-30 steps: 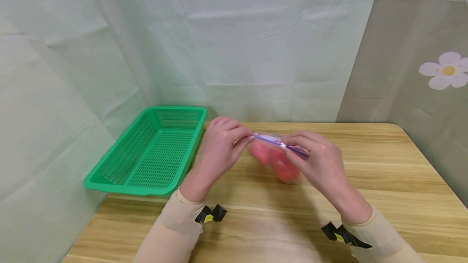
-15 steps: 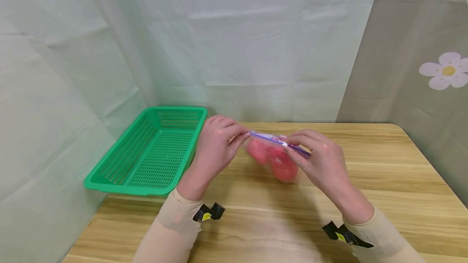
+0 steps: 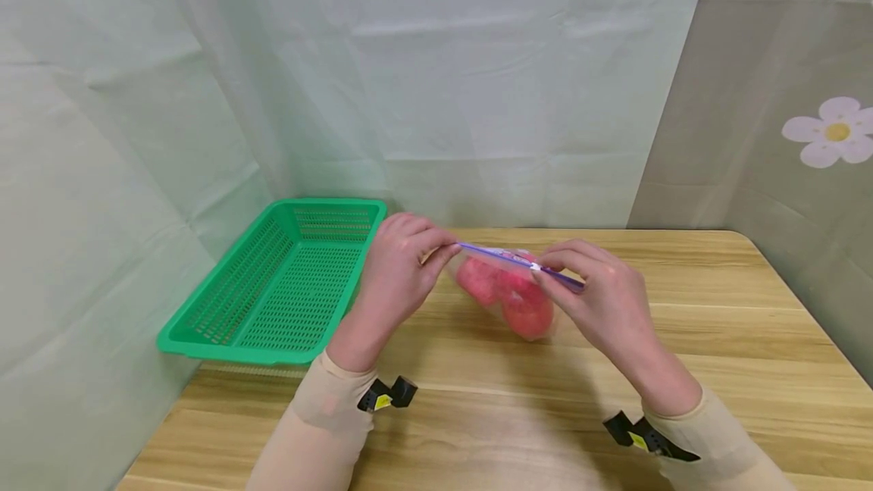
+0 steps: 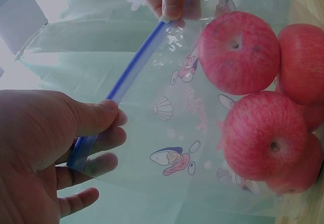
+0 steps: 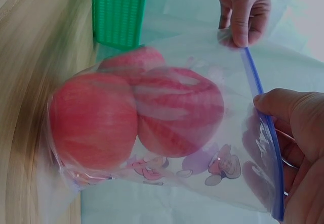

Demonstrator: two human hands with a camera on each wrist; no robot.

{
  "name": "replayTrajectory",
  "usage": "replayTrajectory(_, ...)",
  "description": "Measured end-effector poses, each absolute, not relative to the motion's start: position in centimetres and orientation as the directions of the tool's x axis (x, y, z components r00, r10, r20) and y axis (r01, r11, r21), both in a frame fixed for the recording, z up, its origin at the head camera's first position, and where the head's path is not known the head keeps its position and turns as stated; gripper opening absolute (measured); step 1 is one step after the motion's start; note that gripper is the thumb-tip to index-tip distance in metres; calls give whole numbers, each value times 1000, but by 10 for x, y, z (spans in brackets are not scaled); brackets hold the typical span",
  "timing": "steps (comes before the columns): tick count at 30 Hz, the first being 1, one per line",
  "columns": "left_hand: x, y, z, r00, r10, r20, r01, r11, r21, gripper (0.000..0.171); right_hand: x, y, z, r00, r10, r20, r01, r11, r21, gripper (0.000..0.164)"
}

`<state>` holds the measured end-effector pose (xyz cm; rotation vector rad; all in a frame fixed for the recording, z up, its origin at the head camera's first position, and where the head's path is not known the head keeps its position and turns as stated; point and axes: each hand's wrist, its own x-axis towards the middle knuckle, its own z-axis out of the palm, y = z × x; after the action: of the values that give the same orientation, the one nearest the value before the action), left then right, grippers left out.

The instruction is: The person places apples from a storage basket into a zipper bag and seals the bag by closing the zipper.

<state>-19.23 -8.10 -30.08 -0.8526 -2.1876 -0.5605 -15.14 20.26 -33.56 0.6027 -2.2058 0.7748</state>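
Note:
A clear zip bag point(image 4: 202, 128) printed with little cartoon figures and shells holds several red apples point(image 4: 239, 53). Along its top runs a blue zip strip point(image 4: 132, 64), stretched between the two hands. My left hand point(image 3: 398, 264) pinches the strip's left end between thumb and fingers. My right hand point(image 3: 605, 290) grips the strip further right, thumb and forefinger at a small white slider point(image 3: 535, 267). In the right wrist view the strip's end sticks out past the right thumb. The apples bunch at the bag's bottom, close over the wooden table.
A green perforated basket point(image 3: 371, 271) stands at the table's left, beside my left hand. Pale cloth point(image 3: 477, 82) hangs behind and to the left, with a grey, flower-printed cloth point(image 3: 750, 135) on the right. The wooden table point(image 3: 716, 339) extends to the right.
My left hand has moved left and slightly up with its end of the strip. The right hand has shifted slightly right. More blue strip shows between them, and the apples have swung slightly left.

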Motion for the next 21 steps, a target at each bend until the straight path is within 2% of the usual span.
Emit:
replayTrajectory(10, -192, -82, -299, -544, 415, 729, 704, 698, 128, 6, -151, 204, -335, -641, -183, 745, -611, 710, -351, 16)
replayTrajectory(21, -185, -79, -296, -484, 527, 699, 713, 700, -35, 19, -151, 202, -335, -623, -203, 756, -634, 697, -336, 18)
